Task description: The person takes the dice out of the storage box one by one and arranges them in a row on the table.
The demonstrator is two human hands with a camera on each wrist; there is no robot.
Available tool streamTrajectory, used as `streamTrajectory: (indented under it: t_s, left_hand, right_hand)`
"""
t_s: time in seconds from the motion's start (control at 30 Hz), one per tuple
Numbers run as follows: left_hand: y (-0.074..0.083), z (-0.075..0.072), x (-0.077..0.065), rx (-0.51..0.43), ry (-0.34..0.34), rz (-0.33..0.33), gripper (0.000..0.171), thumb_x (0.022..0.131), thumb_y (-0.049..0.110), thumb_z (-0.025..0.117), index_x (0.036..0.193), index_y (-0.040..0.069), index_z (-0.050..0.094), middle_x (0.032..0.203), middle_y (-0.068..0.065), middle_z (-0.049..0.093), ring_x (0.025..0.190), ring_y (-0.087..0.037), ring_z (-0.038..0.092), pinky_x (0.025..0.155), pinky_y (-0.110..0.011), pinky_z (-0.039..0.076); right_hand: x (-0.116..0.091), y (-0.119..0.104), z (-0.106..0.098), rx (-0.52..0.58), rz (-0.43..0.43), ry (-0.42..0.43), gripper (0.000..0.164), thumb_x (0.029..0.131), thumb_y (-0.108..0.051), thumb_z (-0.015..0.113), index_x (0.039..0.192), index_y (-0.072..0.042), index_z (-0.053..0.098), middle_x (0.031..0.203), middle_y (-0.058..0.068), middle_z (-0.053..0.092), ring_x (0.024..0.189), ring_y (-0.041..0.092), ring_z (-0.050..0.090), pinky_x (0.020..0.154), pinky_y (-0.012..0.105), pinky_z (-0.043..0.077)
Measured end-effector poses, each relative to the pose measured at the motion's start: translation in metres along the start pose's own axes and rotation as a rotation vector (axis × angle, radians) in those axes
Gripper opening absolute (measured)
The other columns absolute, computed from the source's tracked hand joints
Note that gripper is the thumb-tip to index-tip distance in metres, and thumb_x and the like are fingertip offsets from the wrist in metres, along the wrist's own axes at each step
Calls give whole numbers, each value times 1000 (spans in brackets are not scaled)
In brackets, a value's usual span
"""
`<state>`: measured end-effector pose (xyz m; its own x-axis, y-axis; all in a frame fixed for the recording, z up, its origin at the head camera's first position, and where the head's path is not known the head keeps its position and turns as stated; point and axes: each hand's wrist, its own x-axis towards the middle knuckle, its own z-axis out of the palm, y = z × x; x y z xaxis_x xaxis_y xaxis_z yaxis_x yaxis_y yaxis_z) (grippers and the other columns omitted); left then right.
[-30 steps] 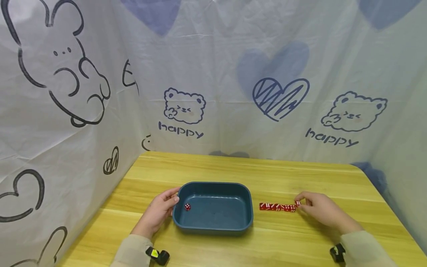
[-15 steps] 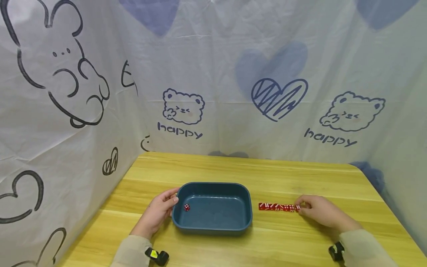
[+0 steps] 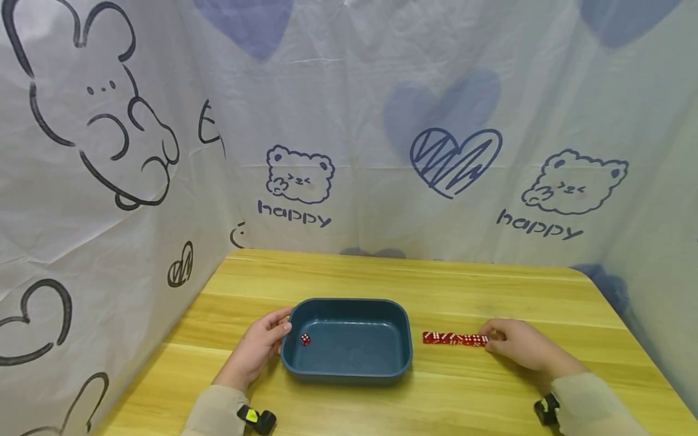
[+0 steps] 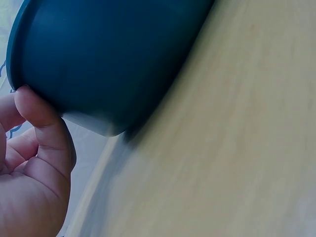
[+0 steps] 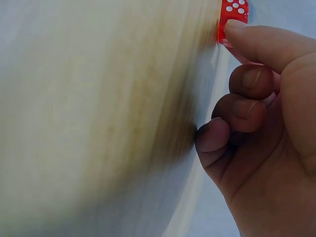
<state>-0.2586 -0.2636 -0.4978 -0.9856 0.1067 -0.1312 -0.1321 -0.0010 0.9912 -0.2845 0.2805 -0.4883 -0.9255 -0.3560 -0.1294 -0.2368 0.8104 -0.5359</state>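
A dark teal rectangular plastic box [image 3: 349,378] stands on the table, with one red die [image 3: 306,340] inside near its left wall. My left hand [image 3: 256,348] grips the box's left end, its thumb against the outside just under the rim; in the left wrist view the hand [image 4: 37,163] shows curled fingers at that wall. To the right of the box, several red dice with white dots form a straight row [image 3: 452,338]. At the row's right end my right hand [image 3: 520,345] pinches a die [image 5: 235,9] between thumb and index finger, its other fingers curled in.
The yellow wood-grain table [image 3: 382,275] reaches back to a white curtain [image 3: 371,194] printed with hearts and bears. More of the printed cloth [image 3: 109,254] hangs along the left side. Each wrist carries a small dark camera on a strap [image 3: 259,419].
My right hand has lowered a die from the upper right corner of the row and slid it left against the row's end. The left hand and box have stayed in place.
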Motion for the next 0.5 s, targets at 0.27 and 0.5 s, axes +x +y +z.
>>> streamTrajectory:
  t_s: [0.27,0.5]
  left_hand:
    - [0,0,0,9,-12,4,47,105,10,56,149,0,46,115,-16,54,85,-18,56,66,-23,51]
    - [0,1,0,19,-2,7,46,105,11,55,149,0,46,116,-17,54,85,-19,56,67,-23,51]
  right_hand:
    - [-1,-3,0,20,10,13,22,94,-22,73,115,-19,71,78,-1,53,70,17,47,62,33,40]
    - [-1,-12,-1,66,9,26,29,94,-29,73,121,-18,69,75,1,52,61,16,45,54,31,40]
